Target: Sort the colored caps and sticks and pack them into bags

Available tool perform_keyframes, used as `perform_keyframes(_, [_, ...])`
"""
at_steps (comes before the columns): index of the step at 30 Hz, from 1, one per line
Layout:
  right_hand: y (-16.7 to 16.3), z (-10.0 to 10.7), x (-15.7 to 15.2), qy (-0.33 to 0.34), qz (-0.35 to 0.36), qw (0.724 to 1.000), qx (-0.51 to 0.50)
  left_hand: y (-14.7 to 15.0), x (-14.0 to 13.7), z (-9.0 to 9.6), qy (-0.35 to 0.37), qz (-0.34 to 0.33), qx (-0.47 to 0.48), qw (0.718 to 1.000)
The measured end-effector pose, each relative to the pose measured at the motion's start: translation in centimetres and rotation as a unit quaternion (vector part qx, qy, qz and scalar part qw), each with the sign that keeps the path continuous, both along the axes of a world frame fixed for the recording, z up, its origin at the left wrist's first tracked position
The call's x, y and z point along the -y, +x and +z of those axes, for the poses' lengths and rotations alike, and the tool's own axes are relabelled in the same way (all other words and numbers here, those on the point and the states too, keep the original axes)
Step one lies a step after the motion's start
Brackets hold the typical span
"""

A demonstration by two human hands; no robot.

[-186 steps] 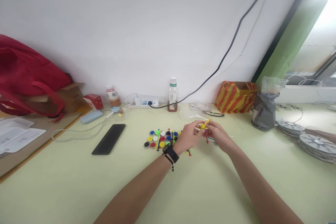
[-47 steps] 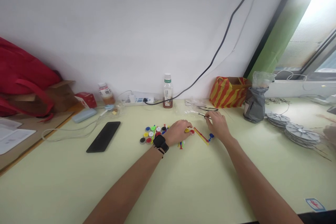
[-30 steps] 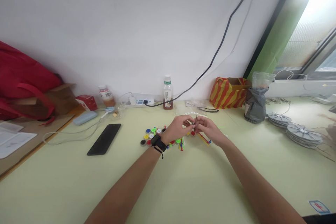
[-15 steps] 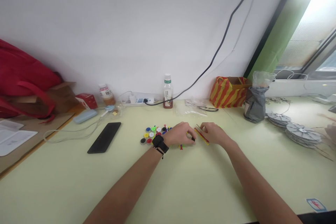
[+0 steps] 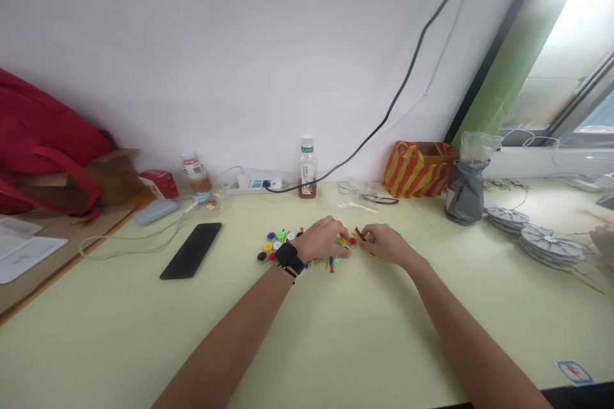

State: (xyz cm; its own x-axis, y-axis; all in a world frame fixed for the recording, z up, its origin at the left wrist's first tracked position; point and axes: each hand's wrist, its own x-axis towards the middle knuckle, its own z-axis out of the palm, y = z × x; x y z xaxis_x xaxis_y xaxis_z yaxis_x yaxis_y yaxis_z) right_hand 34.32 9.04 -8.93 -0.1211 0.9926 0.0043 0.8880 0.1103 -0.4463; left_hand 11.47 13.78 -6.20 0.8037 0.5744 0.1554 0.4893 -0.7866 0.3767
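Over a cluster of small round coloured pieces (image 5: 267, 246), black, red, yellow, white and blue, reaches my left hand (image 5: 322, 238), a black watch on its wrist. Its thumb and fingers are apart, with a red round piece (image 5: 352, 241) showing beyond the fingertips. My right hand (image 5: 386, 244) is closed in a pinch on thin coloured strips (image 5: 359, 234); red and dark ends stick out past the fingertips, and some yellow shows below. More short coloured strips (image 5: 331, 264) lie under and in front of my left hand, which hides part of the cluster.
A black phone-like slab (image 5: 190, 251) lies to the left. Along the wall stand a bottle (image 5: 307, 169), a power strip (image 5: 256, 183) and a striped bag (image 5: 413, 169). Glasses (image 5: 384, 199) lie behind my right hand; stacked grey discs (image 5: 551, 246) are at the right.
My left hand has let go of a small black piece and its fingers have shifted slightly back left. The strips in my right hand have turned, with less of their length showing.
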Motion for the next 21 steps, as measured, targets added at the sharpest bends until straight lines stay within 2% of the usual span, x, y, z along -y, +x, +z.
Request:
perform_keyframes(5, [0.1,-0.7,-1.1,0.048,-0.035,0.998,-0.006,0.0,0.1,0.1,0.011,0.002,-0.004,1.0])
perform_keyframes(10, [4.4,-0.1,-1.7,0.144,-0.11,0.983,0.012,0.2,0.7,0.3,0.026,-0.014,0.01,1.0])
perform_keyframes(15, [7.7,-0.7,-1.4,0.111,-0.126,0.986,0.021,0.3,0.6,0.5,0.027,0.004,0.036,0.999])
perform_keyframes(18, [7.4,-0.6,-1.5,0.108,-0.132,0.985,-0.003,0.1,0.3,0.7,0.025,0.023,0.078,0.996])
perform_keyframes(21, [5.7,0.4,-1.4,0.116,-0.121,0.985,-0.041,0.3,0.4,1.0,0.01,0.031,0.136,0.99])
